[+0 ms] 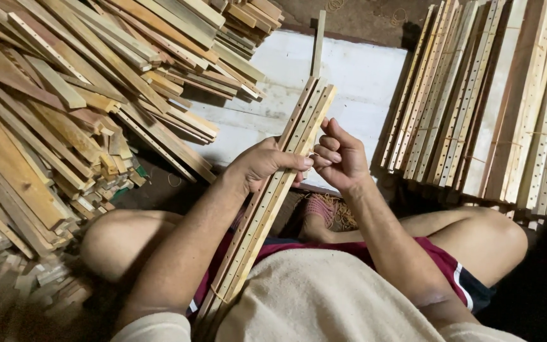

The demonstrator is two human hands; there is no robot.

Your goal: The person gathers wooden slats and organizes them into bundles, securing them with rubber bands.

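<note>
- Several thin drilled wooden slats (272, 190) make one bundle, slanting from our lap up over the white board (349, 82).
- Our left hand (262, 166) wraps the bundle near its middle, fingers pressed together across the faces, thumb behind.
- Our right hand (340, 155) sits just beside the upper edge, fingers curled in; whether they pinch anything we cannot tell.
- To do this well, we judge, we should keep the slat edges flush and the left grip firm so none slide out.
- Loose offcuts (64, 114) are heaped at left, tied slat bundles (489, 107) stand at right; both crowd the swing of the long ends.
</note>
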